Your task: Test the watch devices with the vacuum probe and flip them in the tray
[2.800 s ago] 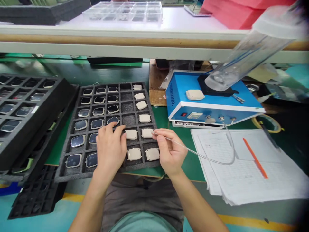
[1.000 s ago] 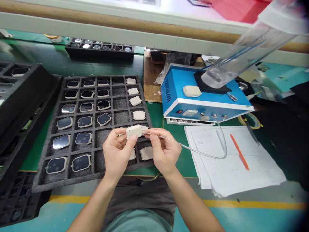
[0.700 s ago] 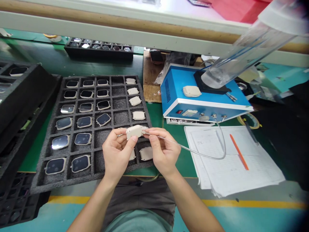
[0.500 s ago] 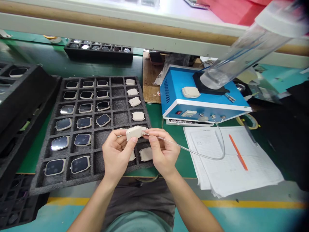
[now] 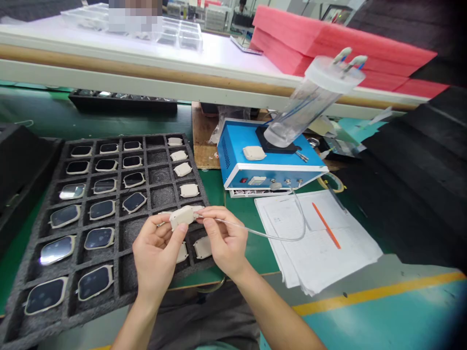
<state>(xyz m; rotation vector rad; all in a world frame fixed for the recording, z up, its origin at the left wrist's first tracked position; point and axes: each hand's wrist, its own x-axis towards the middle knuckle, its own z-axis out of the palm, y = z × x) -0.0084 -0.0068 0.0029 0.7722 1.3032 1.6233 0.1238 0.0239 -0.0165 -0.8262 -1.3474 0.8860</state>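
Inspection finds 2 bare hands at work over 1 grey foam tray. The left hand is closed on 1 held watch unit, beige and pinched between thumb and fingers, raised above the tray's near right part. The right hand is also closed, thumb against fingers, on the end of 1 clear tube; the tube end is at the unit's 3 o'clock side, and firm contact cannot be confirmed. Taking the held watch unit as the dial centre, the tray extends towards 9 o'clock and carries 16 dark-screened watches, face up in 3 columns of 6, 6 and 4. Of the beige units in the tray, 4 are in full view towards 12 o'clock; others are partly covered by the hands, so their total is not certified. At 2 o'clock stands 1 blue box with 3 front fittings, the tube running to the middle 1. On its top are 1 beige watch case and 1 clear cylinder. At 3 o'clock lie printed papers, sheet count not readable, with 1 orange stick on them.
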